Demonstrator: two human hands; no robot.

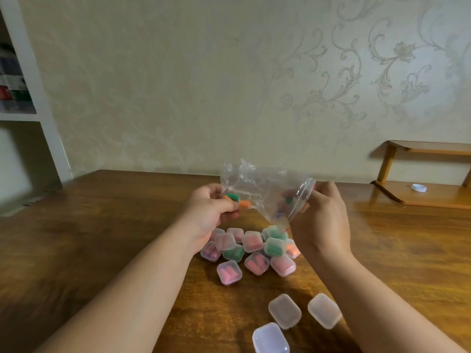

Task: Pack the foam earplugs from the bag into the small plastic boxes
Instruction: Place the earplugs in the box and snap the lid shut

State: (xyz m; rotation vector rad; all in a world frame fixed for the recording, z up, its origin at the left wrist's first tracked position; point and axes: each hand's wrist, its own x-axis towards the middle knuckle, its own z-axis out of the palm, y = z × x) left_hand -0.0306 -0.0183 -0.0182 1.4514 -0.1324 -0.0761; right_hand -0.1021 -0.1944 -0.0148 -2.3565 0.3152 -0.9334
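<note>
Mostly wooden surface (102,225), patterned wall (204,85) behind; filled boxes (252,242) piled centre, three seemingly empty boxes (285,311) nearer. Left hand (211,207) pinches bag (262,192) bottom, right hand (322,220) grips its mouth; earplugs (233,197) inside, above pile.

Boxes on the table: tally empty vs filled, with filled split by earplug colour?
Empty boxes: 3
Green-filled boxes: 3
Orange-filled box: 1
Pink-filled boxes: at least 7, pile overlaps
Total: at least 14
</note>
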